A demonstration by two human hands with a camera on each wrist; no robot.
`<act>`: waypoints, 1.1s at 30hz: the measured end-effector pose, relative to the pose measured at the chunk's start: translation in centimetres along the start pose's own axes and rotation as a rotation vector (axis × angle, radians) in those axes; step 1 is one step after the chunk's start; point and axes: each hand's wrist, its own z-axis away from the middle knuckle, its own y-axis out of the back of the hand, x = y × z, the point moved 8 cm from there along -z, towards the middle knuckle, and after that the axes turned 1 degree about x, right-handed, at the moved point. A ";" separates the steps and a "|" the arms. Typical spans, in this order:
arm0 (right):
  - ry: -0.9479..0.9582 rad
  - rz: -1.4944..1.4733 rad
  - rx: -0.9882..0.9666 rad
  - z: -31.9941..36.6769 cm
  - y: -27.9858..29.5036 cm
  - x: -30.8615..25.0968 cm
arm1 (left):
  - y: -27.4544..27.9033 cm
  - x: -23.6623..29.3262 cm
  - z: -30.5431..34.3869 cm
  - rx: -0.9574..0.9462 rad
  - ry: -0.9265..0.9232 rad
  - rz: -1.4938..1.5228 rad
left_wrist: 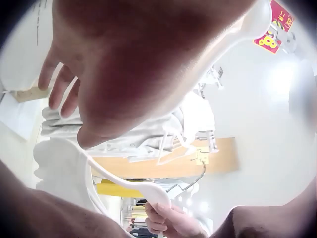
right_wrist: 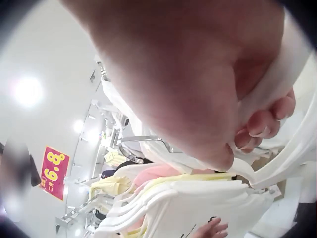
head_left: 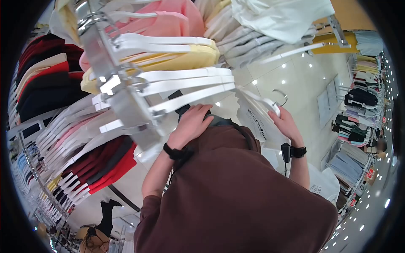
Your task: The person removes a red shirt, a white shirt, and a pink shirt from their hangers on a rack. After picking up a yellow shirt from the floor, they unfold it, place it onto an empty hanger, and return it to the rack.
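Observation:
My right hand (head_left: 287, 124) grips one end of a white hanger (head_left: 263, 101), fingers curled round it in the right wrist view. From this hanger hangs a white garment (head_left: 255, 120) with black lettering, between my two hands. My left hand (head_left: 192, 124) is held in front of the brown shirt (head_left: 236, 177), below the rack's white hangers (head_left: 194, 97), its fingers loosely extended. In the left wrist view, the left hand (left_wrist: 124, 64) has slightly spread fingers and no visible grip; whether it touches the garment cannot be told.
A metal rail (head_left: 105, 63) with white hangers and pink, yellow and white clothes stands ahead and left. Red and dark clothes (head_left: 114, 168) hang lower left. A white bag (head_left: 325, 185) is beside my right forearm. Wall racks (head_left: 358, 101) line the far right.

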 end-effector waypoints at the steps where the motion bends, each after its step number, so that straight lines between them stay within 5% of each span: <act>1: 0.077 0.044 -0.047 1.0 -0.2 -0.5 | -1.0 0.8 -0.8 0.021 -0.029 0.008; 11: 0.245 0.093 -0.510 2.9 -5.0 -4.6 | -5.6 3.1 2.0 0.396 -0.052 -0.166; 25: 0.290 0.158 -0.534 1.9 -7.5 -8.5 | -4.4 -7.0 19.0 0.461 0.639 0.231; 27: 0.555 -0.265 -0.474 2.7 -7.0 -9.5 | -5.5 -8.8 21.1 0.617 0.655 0.583; 29: 0.581 -0.447 -0.501 2.6 -8.1 -10.7 | -5.1 -7.7 20.9 0.723 0.645 0.662; 31: 0.595 -0.938 -0.557 4.1 -9.6 -14.5 | -4.9 -5.6 19.5 0.510 0.632 0.552; 33: 0.766 -0.736 -0.498 5.5 -10.1 -17.7 | -4.5 -4.8 19.3 0.555 0.631 0.601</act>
